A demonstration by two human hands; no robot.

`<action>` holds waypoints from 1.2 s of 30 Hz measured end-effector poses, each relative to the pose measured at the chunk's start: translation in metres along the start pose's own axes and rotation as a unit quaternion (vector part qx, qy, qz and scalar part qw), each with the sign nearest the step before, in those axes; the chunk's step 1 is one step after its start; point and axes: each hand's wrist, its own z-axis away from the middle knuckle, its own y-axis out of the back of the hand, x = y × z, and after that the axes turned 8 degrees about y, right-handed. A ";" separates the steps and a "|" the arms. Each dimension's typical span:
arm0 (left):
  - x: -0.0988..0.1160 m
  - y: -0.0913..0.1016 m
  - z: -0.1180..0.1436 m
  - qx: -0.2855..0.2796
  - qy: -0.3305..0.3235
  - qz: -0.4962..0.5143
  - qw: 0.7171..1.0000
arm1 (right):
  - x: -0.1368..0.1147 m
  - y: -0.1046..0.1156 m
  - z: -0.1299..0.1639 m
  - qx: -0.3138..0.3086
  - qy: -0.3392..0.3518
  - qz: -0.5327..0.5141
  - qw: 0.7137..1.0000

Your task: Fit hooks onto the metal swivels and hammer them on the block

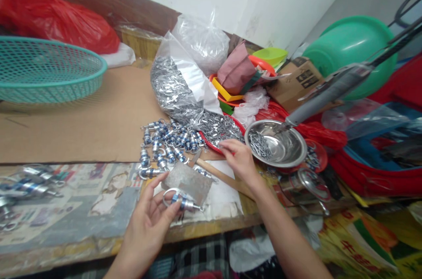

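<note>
My left hand is closed on a silver-and-blue metal keychain with a large ring, its tip pointing right. Just behind it lies a flat grey metal block. My right hand has its fingertips pinched together at the edge of a red tray heaped with small shiny metal pieces; whatever is between the fingertips is too small to make out. A hammer with a wooden handle lies between my hands. Several similar keychains are piled behind the block.
A clear bag of metal pieces leans behind the tray. At right stand a steel bowl with metal pins and a grey-handled tool reaching over it. A teal basket sits at left; more keychains lie near the front left.
</note>
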 end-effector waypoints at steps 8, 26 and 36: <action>-0.006 -0.006 -0.002 0.013 -0.008 -0.016 1.000 | 0.061 -0.019 -0.039 -0.085 -0.038 0.073 0.993; -0.017 -0.003 -0.013 0.019 -0.039 0.078 0.996 | -0.040 -0.022 0.018 0.014 0.033 -0.348 0.937; -0.019 0.001 -0.015 0.000 -0.037 0.072 0.997 | -0.063 -0.021 0.055 0.033 0.197 -0.158 0.967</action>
